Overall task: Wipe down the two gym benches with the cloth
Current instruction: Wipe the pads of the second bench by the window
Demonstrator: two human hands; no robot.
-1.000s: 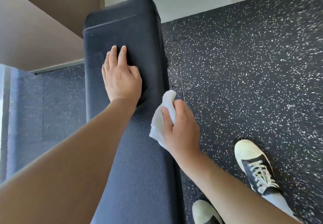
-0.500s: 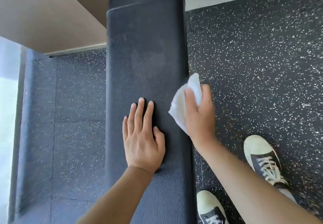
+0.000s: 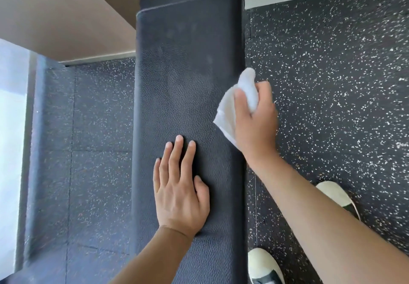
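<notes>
My left hand (image 3: pixel 180 193) lies flat on the padded top of the black gym bench (image 3: pixel 188 80). Its fingers (image 3: pixel 177 157) are straight and close together, and the thumb rests a little apart on the right side. This hand holds nothing; it only presses on the grained black cover.

My right hand (image 3: pixel 254 124) is at the right edge of the same bench, further up than the left one. Its fingers (image 3: pixel 264 93) are curled round the white cloth (image 3: pixel 232 108), and the thumb presses it from the near side. One bunched part of the cloth stands out above my hand, and a flat corner hangs out to the left and lies over the edge of the padding.

The bench runs from the bottom to the top of the view, with a stitched seam near its far end. I can read no brand, label or writing on the bench or on the cloth.

The floor (image 3: pixel 332 84) is dark rubber with white speckles. My two shoes (image 3: pixel 263 266) with pale toe caps stand on it, right of the bench. A brown wall (image 3: pixel 55 13) is at the upper left.
</notes>
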